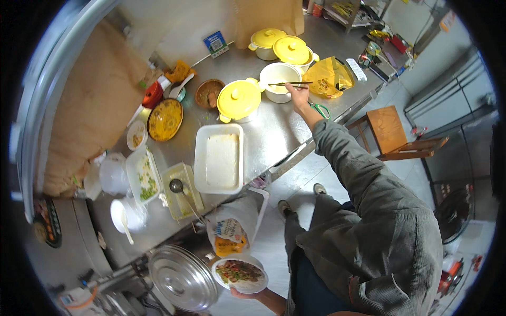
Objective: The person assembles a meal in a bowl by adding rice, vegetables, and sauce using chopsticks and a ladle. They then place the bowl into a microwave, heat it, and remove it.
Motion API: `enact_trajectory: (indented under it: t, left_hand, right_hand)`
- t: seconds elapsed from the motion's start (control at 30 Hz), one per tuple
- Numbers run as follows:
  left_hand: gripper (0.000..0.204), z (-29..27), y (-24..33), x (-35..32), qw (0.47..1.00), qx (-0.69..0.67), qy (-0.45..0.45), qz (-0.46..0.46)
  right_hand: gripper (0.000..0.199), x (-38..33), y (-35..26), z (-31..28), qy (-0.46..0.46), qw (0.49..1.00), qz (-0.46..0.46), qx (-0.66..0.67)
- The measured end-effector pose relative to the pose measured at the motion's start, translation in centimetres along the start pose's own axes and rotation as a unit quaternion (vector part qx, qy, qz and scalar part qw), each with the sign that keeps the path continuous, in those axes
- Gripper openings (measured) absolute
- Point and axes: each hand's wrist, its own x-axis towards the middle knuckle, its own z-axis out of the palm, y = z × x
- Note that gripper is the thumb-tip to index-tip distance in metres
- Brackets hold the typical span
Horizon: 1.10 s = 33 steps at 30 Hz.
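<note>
My left hand (245, 294) supports a white bowl (256, 287) from below, near the lower edge. Brown food topped with chopped greens (240, 273) fills the bowl. Further off, my right hand (299, 95) grips dark chopsticks (301, 82) above an uncovered white pot (278, 96); their tips reach over its opening. Pale content shows in the pot, too indistinct to name. Directly left of it stands a pot with a yellow lid (239, 99). To its right lies a yellow plastic bag (337, 79) with food bits inside. Green-handled scissors (321, 110) lie beside my right wrist.
On the steel counter (269, 142) stand a white tray (197, 163), a container of chopped greens (143, 176), and a tub with a ladle (182, 189). Two more yellow-lidded pots (291, 49) stand behind. A large metal lid (182, 276) is beside my bowl; a wooden chair (387, 129) stands right.
</note>
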Motion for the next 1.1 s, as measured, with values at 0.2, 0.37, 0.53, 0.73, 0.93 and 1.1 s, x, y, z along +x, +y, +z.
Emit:
enact_trajectory:
  t: [0.2, 0.37, 0.53, 0.73, 0.93, 1.1]
  left_hand:
    - [0.080, 4.4, -0.1, 0.0, 0.994, 0.076, -0.019, -0.081]
    - [0.084, 8.9, -2.0, 1.8, 0.980, 0.116, -0.093, -0.134]
    - [0.080, 13.2, -5.2, 5.0, 0.941, 0.221, -0.174, -0.188]
    - [0.081, 22.4, -4.7, 4.2, 0.824, 0.253, -0.350, -0.368]
    - [0.076, 28.6, -0.3, 4.4, 0.669, 0.210, -0.506, -0.502]
    - [0.076, 28.3, -2.4, 6.8, 0.617, 0.189, -0.532, -0.548]
  right_hand:
    - [0.029, 1.2, 0.6, 1.5, 0.095, 0.977, -0.035, -0.186]
    - [0.034, 3.0, -2.0, -2.9, 0.113, 0.992, 0.035, -0.037]
    - [0.023, -3.2, -11.4, -12.1, 0.103, 0.938, 0.173, 0.282]
    - [0.021, -20.3, -27.5, -25.0, 0.006, 0.793, 0.321, 0.518]
    - [0.027, -33.2, -41.5, -27.0, 0.122, 0.861, 0.193, 0.454]
    - [0.036, -36.9, -43.9, -30.7, 0.382, 0.877, -0.047, 0.288]
